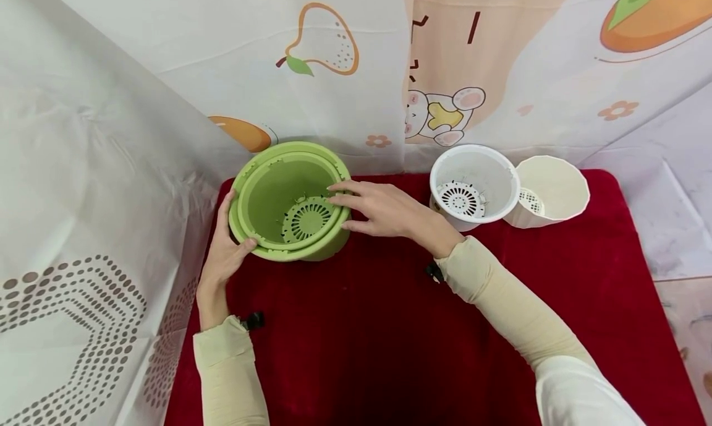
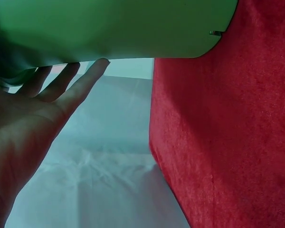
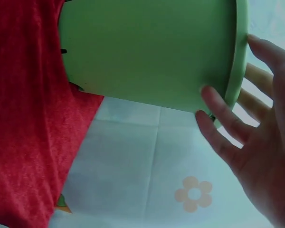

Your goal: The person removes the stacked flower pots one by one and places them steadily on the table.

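Note:
A green flowerpot [image 1: 328, 245] stands at the back left of the table, with a second green pot [image 1: 267, 194] nested inside, its slotted bottom showing. My left hand [image 1: 224, 253] grips the left side, thumb over the rim and fingers along the outer wall. In the left wrist view those fingers [image 2: 83, 88] lie against the pot's side. At the right rim, my right hand [image 1: 384, 211] has its fingers spread and fairly straight. The right wrist view shows these fingers [image 3: 218, 102] at the rim and upper wall.
A white pot [image 1: 500, 166] with a slotted bottom stands at the back right. Close beside it is a cream pot [image 1: 562, 188], partly hidden behind it. Red cloth [image 1: 378, 327] covers the table. Printed white curtains [image 1: 222, 49] hang behind and at the left.

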### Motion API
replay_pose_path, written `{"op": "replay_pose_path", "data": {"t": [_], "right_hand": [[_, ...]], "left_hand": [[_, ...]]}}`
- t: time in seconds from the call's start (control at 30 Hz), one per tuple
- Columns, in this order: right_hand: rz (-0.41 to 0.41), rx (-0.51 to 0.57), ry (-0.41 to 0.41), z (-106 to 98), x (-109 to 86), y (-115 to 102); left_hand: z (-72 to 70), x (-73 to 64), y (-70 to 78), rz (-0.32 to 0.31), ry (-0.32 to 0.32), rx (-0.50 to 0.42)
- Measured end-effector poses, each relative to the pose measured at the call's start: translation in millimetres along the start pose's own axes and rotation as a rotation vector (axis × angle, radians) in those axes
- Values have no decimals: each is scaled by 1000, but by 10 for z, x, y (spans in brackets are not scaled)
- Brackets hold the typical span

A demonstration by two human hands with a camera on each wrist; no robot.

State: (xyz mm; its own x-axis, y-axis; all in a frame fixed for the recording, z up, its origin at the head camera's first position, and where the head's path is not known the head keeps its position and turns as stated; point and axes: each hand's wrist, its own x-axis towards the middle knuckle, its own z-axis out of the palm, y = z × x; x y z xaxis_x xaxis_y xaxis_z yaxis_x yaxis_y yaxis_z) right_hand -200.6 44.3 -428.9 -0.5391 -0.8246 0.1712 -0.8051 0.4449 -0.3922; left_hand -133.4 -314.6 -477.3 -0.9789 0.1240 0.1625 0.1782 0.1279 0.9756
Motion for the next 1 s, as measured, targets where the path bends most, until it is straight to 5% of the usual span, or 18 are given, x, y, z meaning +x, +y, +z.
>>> {"op": "replay_pose_path", "data": {"t": [0.4, 0.77, 1.0], "right_hand": [[78, 65, -184, -89, 188, 31], [82, 190, -202, -101, 279, 86], [64, 177, -235, -94, 310, 114]], "left_hand": [[30, 23, 0, -8, -23, -38], [28, 9, -65, 42, 0, -76], [35, -10, -61, 39, 5, -85]]}}
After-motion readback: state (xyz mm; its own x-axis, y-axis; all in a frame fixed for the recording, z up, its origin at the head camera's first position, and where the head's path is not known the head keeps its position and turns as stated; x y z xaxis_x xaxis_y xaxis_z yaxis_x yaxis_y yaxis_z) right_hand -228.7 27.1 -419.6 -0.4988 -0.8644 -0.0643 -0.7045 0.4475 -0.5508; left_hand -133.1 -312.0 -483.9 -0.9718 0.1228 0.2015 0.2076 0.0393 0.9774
